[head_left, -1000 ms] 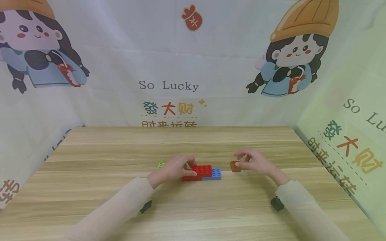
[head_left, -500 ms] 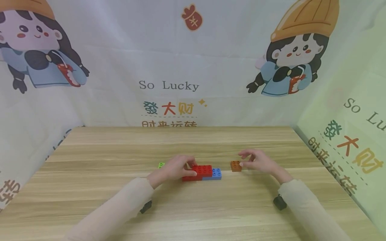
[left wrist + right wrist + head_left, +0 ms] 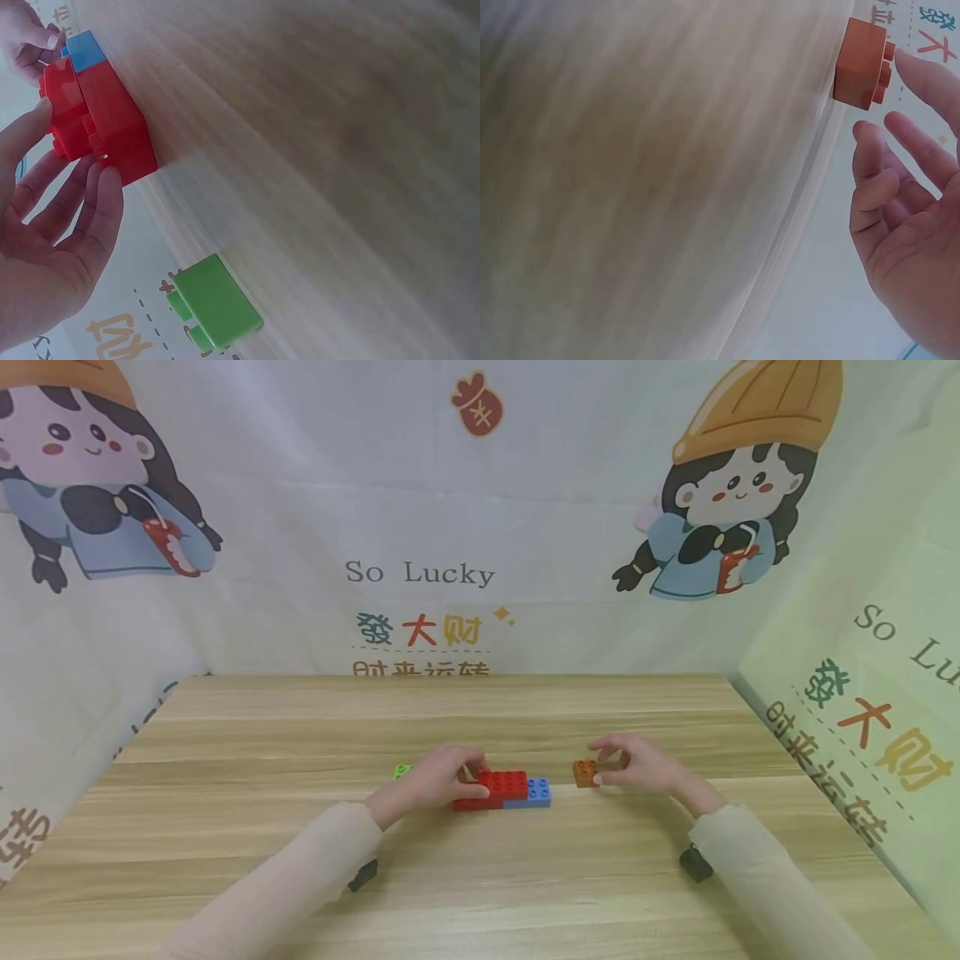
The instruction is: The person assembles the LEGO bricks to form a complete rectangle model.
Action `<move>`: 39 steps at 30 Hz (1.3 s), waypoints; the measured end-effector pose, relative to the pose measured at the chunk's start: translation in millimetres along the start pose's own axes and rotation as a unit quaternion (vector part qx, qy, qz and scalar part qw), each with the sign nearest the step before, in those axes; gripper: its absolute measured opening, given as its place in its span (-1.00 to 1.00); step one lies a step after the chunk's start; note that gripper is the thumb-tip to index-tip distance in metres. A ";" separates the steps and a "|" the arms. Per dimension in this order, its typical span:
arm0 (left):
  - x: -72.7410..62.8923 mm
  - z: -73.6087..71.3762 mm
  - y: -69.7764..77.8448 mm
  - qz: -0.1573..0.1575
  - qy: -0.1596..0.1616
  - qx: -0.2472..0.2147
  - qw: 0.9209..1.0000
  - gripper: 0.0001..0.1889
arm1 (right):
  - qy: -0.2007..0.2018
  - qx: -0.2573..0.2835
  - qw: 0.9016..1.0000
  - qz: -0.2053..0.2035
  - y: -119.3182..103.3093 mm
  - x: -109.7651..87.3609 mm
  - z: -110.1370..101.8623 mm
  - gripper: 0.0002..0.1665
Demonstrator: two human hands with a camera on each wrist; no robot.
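My left hand [image 3: 438,777] pinches the upper red brick [image 3: 507,783] between thumb and fingers. That brick sits across a lower red brick [image 3: 116,112] and a blue brick [image 3: 538,792], which lie end to end on the table. To the right, an orange-brown brick [image 3: 584,773] rests on the table, studs up. My right hand [image 3: 639,763] is beside it with loosely bent fingers, the thumb tip right at its studded top edge in the right wrist view. The other right fingers [image 3: 874,161] are spread apart from the brick and hold nothing.
A light green brick [image 3: 217,301] lies left of the stack, mostly hidden behind my left hand in the head view. The wooden table [image 3: 480,893] ends at a printed cloth backdrop [image 3: 300,527]. Dark boxes [image 3: 696,863] hang under both sleeves.
My right hand shifts slightly right, off the orange-brown brick, then back left so its thumb overlaps the brick's right side again. The left hand and the stack stay put.
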State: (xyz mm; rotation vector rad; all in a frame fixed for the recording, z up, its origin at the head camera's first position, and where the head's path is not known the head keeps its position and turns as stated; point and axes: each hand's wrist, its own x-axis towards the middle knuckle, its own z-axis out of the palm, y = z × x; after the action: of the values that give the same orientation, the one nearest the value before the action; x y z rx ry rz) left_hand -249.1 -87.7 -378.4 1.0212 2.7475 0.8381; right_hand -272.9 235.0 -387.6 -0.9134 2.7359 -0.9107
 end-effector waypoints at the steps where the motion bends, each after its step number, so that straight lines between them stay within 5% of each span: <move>1: 0.0 -0.1 -0.1 0.001 0.000 0.000 1.000 -0.78 | -0.003 -0.005 1.000 0.003 -0.6 0.1 0.2 -0.41; 39: 0.0 0.1 -0.5 -0.007 -0.001 -0.011 1.000 -0.78 | -0.028 -0.111 0.993 -0.033 -7.0 3.5 7.5 -0.48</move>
State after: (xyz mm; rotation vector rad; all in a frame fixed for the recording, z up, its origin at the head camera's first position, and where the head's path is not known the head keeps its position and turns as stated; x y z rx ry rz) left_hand -249.3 -88.0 -378.7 0.9981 2.7333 0.8627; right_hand -270.0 224.7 -389.3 -1.0548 2.8147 -0.5867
